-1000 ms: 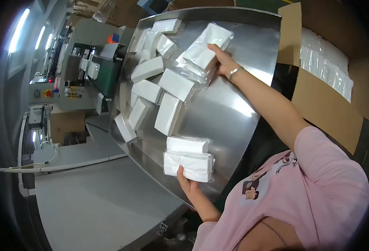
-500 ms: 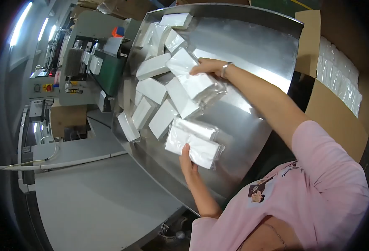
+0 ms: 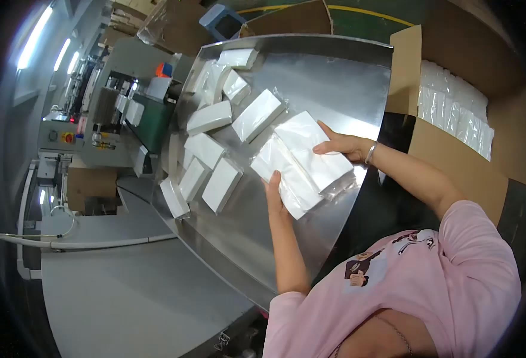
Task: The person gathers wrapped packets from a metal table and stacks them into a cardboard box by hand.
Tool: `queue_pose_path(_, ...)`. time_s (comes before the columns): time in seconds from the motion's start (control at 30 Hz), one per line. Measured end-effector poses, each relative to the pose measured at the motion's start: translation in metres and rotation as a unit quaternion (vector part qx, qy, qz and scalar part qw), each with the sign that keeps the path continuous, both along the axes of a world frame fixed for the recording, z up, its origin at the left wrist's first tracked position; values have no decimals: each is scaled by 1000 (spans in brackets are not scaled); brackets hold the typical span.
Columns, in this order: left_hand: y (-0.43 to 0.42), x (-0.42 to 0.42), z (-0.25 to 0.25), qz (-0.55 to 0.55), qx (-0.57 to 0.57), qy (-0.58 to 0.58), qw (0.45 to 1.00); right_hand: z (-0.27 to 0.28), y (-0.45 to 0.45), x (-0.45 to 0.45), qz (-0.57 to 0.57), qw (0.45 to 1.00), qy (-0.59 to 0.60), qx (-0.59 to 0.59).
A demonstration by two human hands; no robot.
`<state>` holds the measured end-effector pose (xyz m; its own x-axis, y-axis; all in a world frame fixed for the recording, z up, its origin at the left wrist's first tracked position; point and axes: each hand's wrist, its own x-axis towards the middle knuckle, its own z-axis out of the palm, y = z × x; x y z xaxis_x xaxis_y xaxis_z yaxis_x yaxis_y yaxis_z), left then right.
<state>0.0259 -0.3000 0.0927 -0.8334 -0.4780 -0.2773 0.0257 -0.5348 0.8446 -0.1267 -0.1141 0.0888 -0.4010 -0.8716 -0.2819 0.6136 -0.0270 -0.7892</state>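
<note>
Over the near part of a metal tray, my left hand is closed on a white plastic-wrapped pack, thumb on top. My right hand, with a bracelet at the wrist, grips another wrapped pack. These two packs lie side by side, touching. Whether more packs are under them is hidden. Several loose white packs lie in the tray toward the left, among them one just beyond my hands and one left of my left hand.
An open cardboard box at the right holds rows of wrapped white packs. Left of the tray stands a machine with a green belt. A grey table is at the lower left, a blue stool beyond the tray.
Both hands have come together, bringing their packs side by side. My right hand has moved toward me, away from the loose packs; my left hand has moved up the tray.
</note>
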Motion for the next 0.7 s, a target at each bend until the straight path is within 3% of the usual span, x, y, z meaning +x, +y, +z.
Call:
queue_pose_path(0.07, -6, 6, -12, -45, -11, 15, 999, 0, 11, 0, 8, 1000, 17, 0)
queue_pose_path(0.1, 1, 9, 4, -41, -81, 10, 996, 16, 19, 5, 0, 997, 71, -4)
queue_pose_path(0.17, 22, 28, 40, -29, -216, -5, 976, 47, 40, 11, -7, 963, 270, -23)
queue_pose_path(0.23, 17, 54, 43, -140, -274, -55, 950, 74, 58, 24, -23, 916, 400, -34)
queue_pose_path(0.27, 13, 68, 42, -191, -302, -82, 930, 69, 63, 27, -30, 871, 491, -5)
queue_pose_path(0.33, 28, 72, 47, -216, -526, 1, 823, 51, 75, 31, -52, 749, 659, 48)
queue_pose_path(0.4, -12, 89, -37, -299, -496, -64, 813, 39, 78, 35, -12, 759, 647, 67)
queue_pose_path(0.47, -4, 74, -26, -282, -528, -67, 798, 38, 81, 36, -14, 738, 670, 79)
queue_pose_path(0.5, 5, 68, -19, -278, -540, -69, 791, 35, 82, 30, -33, 779, 625, 37)
queue_pose_path(0.6, 41, 32, 15, -223, -301, -91, 923, 43, 105, 10, -103, 772, 627, -3)
queue_pose_path(0.63, 54, 14, 28, -217, -349, -64, 909, 49, 121, 2, -118, 801, 586, -17)
queue_pose_path(0.7, 83, -28, 59, -246, -334, -62, 908, 61, 158, -11, -148, 852, 499, -51)
